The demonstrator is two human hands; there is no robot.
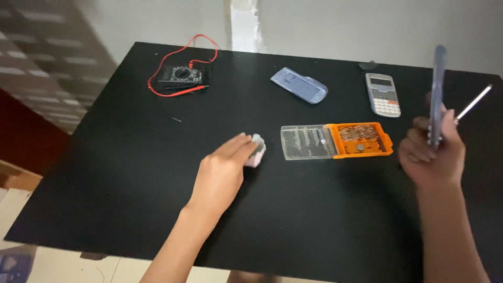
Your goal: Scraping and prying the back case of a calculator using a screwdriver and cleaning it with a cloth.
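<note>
left hand (222,170) on small pale block (255,150), right hand (432,152) gripping panel (436,94) (upright)

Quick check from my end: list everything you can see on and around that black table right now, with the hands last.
table: 1, black, fills the view
multimeter: 1, black with red leads, far left
calculator cover: 1, blue-grey, far centre
calculator: 1, grey, far right
bit case: 1, orange with clear lid open, centre
small wad: 1, whitish, at the left fingertips
flat device: 1, blue-grey, held edge-on
thin tool: 1, silvery, behind right hand
left hand: touching the wad
right hand: gripping the flat device
</note>
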